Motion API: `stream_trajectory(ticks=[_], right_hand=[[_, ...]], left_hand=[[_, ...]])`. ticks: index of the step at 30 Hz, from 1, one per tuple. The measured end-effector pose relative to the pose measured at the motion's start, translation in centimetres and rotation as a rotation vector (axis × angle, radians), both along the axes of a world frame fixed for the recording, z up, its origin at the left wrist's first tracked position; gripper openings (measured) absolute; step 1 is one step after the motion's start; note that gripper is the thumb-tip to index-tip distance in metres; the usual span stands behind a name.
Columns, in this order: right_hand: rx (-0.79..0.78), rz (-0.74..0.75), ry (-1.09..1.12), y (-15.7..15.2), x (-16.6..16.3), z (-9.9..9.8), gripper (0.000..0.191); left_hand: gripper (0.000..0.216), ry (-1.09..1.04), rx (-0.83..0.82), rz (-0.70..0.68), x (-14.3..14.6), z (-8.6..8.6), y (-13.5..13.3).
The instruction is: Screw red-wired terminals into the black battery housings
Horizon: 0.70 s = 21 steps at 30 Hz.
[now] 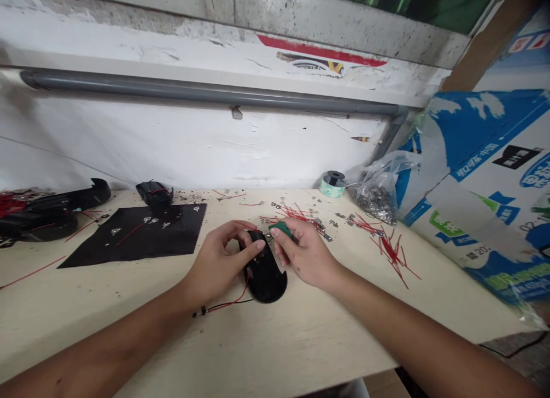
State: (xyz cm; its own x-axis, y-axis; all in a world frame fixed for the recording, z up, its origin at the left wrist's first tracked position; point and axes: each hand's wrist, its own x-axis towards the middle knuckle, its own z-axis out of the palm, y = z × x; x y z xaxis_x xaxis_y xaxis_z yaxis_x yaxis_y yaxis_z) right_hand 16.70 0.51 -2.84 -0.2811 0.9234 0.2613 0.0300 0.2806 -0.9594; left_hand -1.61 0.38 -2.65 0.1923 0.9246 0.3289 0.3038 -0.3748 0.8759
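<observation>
Work surface (275, 352): pale board, bearing everything listed below; a printed cardboard carton (485, 180) stood at its right end. Black sheet (133, 240): flat at left, with a few small metal parts on it. Clear plastic bag (389, 172): slumped beside the carton, holding a heap of metal scraps (372, 204). Black oval housing (264, 278): on the surface between the hands, wrapped by the left grip (226, 261), fingers curled and thumb across its top. Right grip (305, 253): pinched shut on a small green piece (281, 229), just above the housing; its kind was partly hidden. Red-and-black leads (230, 306) trailed from the housing. Risk: a snagged lead could tear loose; a careless sweep could scatter the red wire clippings (391, 252).
</observation>
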Motion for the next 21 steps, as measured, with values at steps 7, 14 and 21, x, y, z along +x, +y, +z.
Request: stream_trajectory(ticks=[7,14,21], right_hand=[[0.072,0.031,-0.164,-0.1,0.3,-0.1,0.027],[0.115,-0.173,-0.388,0.9,2.5,0.4,0.015],[0.116,0.018,-0.613,0.5,2.1,1.6,0.034]], left_hand=[[0.023,-0.017,-0.080,-0.050,-0.1,-0.4,0.3],[0.023,0.050,-0.155,-0.036,-0.2,-0.6,0.2],[0.025,-0.012,-0.229,-0.093,0.0,-0.7,0.1]])
